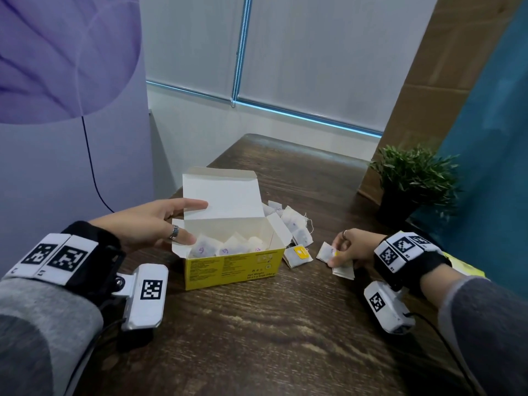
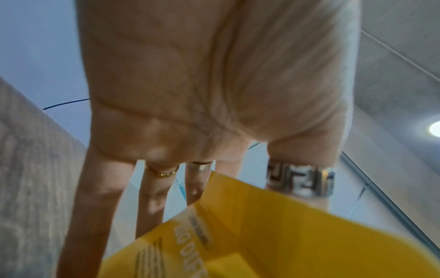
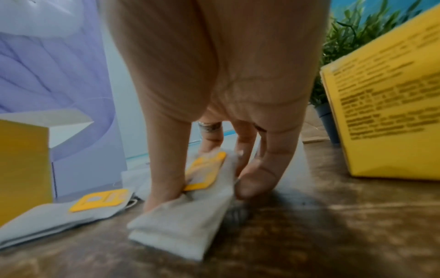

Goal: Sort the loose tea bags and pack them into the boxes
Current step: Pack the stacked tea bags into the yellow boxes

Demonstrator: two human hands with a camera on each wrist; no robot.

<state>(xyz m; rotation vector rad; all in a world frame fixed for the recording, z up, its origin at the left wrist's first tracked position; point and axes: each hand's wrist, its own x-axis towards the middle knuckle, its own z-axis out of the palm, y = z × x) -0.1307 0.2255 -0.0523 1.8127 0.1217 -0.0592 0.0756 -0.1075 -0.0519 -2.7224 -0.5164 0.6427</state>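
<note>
An open yellow tea box [image 1: 234, 267] stands mid-table with its white lid [image 1: 225, 195] raised and several tea bags [image 1: 228, 247] inside. My left hand [image 1: 195, 221] is at the box's left end, fingers straight against the lid and thumb by the box's rim; the left wrist view shows the straight, spread fingers [image 2: 152, 197] behind the yellow box [image 2: 273, 235]. To the right of the box, my right hand [image 1: 335, 255] pinches a tea bag [image 3: 190, 210] with a yellow tag against the table. A pile of loose tea bags [image 1: 294, 224] lies behind the box's right end.
Another tagged tea bag [image 1: 298, 254] lies by the box's front right corner. A second yellow box [image 3: 393, 103] sits at the table's right edge, behind my right wrist. A small potted plant [image 1: 411, 181] stands at the back right. A wall borders the table's left side.
</note>
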